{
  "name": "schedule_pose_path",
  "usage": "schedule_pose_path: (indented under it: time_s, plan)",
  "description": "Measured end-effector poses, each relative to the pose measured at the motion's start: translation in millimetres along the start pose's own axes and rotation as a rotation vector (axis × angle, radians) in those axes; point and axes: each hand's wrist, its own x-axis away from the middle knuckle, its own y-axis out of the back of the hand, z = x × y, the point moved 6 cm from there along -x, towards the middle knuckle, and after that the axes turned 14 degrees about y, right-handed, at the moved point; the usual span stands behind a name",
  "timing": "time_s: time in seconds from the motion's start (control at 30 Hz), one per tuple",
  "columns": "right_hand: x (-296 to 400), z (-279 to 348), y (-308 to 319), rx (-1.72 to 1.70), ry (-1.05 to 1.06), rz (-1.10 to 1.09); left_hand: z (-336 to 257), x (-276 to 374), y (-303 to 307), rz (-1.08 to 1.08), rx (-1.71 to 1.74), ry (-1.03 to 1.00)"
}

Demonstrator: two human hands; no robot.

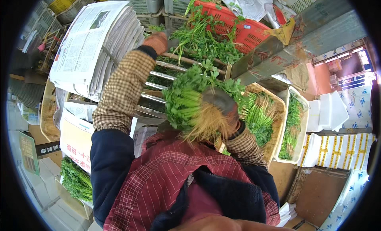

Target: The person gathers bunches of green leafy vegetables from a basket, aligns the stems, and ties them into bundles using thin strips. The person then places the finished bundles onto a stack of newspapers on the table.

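Observation:
My right hand (pixel 223 107), in a dark glove with an orange-brown back, grips a bunch of leafy green herbs (pixel 186 104) by its root end. Long pale-brown roots (pixel 208 120) hang towards my chest, and the leaves point away to the left. Farther out, beside a strapped stack of newspapers (pixel 80 49), my left hand (pixel 157 42) is in an orange-brown glove. Something dark and blurred is at its fingers; whether it is held cannot be told. Metal bars (pixel 160 76) of a rack run beneath both hands, with loose herbs (pixel 205 43) lying across the far part.
A red plastic basket (pixel 223 19) stands at the far side, by a metal post (pixel 279 56). On the right are a tan basket (pixel 281 111) and a white tub (pixel 304 123) of rooted bunches. Grey crates (pixel 135 3) line the back. More herbs (pixel 76 180) lie at lower left.

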Motion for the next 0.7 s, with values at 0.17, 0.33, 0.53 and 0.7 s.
schedule_pose_path:
  time_s: [0.17,0.33,0.53,0.7]
  plan:
    - [-27,72,-49,0.357,0.495,0.224,-117,108,-34,0.543,1.075,-0.589]
    - [-20,36,-61,-0.263,0.069,0.349,-106,170,-114,0.617,0.881,-0.192]
    - [14,-115,-105,-0.814,-0.685,0.276,-70,163,-134,0.657,0.889,0.096]
    - [3,-149,-94,-0.888,-0.659,0.094,-22,140,-114,0.996,1.085,0.460]
